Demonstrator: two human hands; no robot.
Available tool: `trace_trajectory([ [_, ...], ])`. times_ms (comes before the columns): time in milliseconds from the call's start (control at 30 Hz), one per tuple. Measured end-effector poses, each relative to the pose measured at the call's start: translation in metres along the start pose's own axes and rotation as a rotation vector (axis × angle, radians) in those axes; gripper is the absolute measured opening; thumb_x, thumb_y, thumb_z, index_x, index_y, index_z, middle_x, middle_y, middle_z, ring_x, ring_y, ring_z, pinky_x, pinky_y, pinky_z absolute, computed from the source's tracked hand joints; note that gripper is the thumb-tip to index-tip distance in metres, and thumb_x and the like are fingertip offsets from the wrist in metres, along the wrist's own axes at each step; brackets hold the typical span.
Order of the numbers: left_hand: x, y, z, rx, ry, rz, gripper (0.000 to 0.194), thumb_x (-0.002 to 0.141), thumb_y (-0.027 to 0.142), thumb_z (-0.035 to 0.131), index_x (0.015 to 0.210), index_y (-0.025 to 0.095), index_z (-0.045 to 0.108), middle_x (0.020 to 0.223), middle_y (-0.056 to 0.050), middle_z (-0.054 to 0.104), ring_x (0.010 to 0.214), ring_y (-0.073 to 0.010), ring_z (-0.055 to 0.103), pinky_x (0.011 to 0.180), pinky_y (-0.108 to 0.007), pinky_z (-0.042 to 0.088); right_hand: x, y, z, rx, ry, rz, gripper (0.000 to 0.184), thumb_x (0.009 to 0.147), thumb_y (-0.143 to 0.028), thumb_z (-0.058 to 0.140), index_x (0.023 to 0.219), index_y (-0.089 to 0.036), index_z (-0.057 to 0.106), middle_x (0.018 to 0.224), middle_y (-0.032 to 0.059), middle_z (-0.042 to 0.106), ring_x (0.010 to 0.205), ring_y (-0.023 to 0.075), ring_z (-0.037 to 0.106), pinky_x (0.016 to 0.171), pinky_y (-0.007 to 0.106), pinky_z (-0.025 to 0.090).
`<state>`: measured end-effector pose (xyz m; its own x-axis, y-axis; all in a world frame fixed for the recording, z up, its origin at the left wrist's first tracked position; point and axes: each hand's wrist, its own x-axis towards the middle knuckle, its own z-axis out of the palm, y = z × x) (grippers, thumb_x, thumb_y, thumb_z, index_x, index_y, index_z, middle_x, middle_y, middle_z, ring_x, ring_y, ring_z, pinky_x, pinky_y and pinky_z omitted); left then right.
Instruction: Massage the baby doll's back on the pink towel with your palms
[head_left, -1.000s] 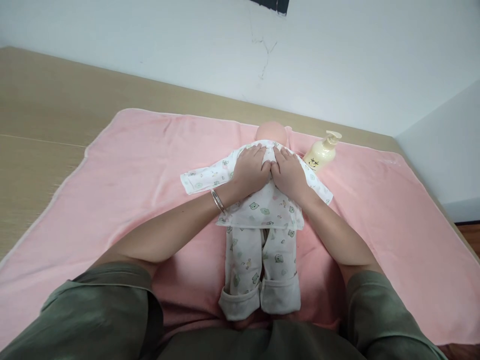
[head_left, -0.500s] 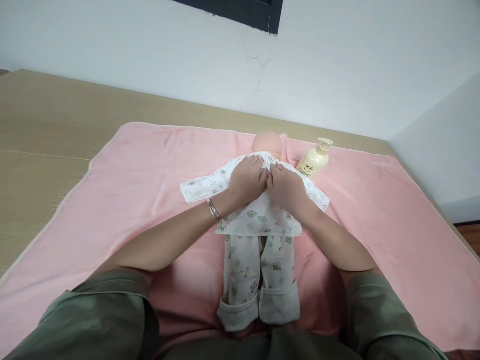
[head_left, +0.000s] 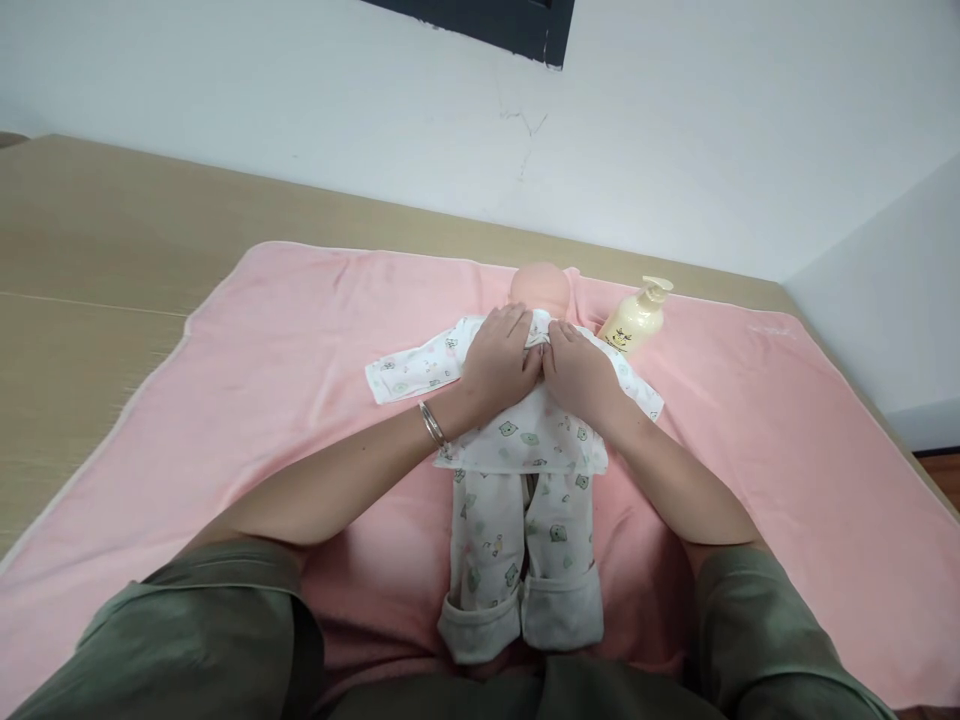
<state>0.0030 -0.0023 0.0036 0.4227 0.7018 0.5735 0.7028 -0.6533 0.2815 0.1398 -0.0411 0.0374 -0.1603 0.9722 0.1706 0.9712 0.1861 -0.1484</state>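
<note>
Resting on printed shirt (head_left: 523,440), grip unclear, hands (head_left: 501,352) (head_left: 582,372) above pink blanket (head_left: 757,420); tan tabletop (head_left: 120,230), white wall (head_left: 675,130) beyond

Light is soft, the near blanket (head_left: 645,560) shadowed (tabletop (head_left: 90,370) perhaps smeared).

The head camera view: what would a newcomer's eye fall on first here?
Probably the doll, lying in a printed shirt and trousers on the pink blanket. The left hand and right hand lie close together on the shirt's upper part. Next, the pale yellow pump bottle may attract attention, right of the doll's head.
</note>
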Motion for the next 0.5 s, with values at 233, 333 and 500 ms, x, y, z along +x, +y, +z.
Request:
trace_trajectory([
  [233, 0.006, 0.001, -0.004, 0.007, -0.157, -0.106, 0.039, 0.090, 0.024, 0.039, 0.116, 0.004, 0.062, 0.123, -0.021, 0.066, 0.117, -0.0316, 0.061, 0.106, -0.049, 0.049, 0.003, 0.004, 0.007, -0.020, 0.029, -0.032, 0.050, 0.098, -0.019, 0.025, 0.134, 0.001, 0.053, 0.139, 0.0229, 0.059, 0.137, 0.0302, 0.050, 0.116, 0.046, 0.038],
  [333, 0.000, 0.009, -0.005, 0.079, -0.111, -0.110, 0.041, 0.095, 0.026, 0.035, 0.116, 0.002, 0.062, 0.122, -0.024, 0.066, 0.118, -0.0337, 0.061, 0.105, -0.050, 0.049, 0.014, 0.009, 0.010, -0.026, -0.001, 0.014, 0.053, 0.098, -0.022, 0.026, 0.139, 0.004, 0.047, 0.145, 0.0241, 0.053, 0.140, 0.0327, 0.046, 0.118, 0.049, 0.034],
  [500, -0.010, 0.016, -0.002, 0.092, -0.071, -0.020, 0.046, 0.098, 0.022, 0.029, 0.125, -0.002, 0.058, 0.132, -0.025, 0.062, 0.129, -0.0314, 0.056, 0.112, -0.049, 0.044, 0.023, 0.013, 0.010, -0.041, -0.067, 0.095, 0.057, 0.099, -0.024, 0.027, 0.145, 0.007, 0.039, 0.149, 0.0244, 0.047, 0.142, 0.0333, 0.043, 0.118, 0.044, 0.033],
])
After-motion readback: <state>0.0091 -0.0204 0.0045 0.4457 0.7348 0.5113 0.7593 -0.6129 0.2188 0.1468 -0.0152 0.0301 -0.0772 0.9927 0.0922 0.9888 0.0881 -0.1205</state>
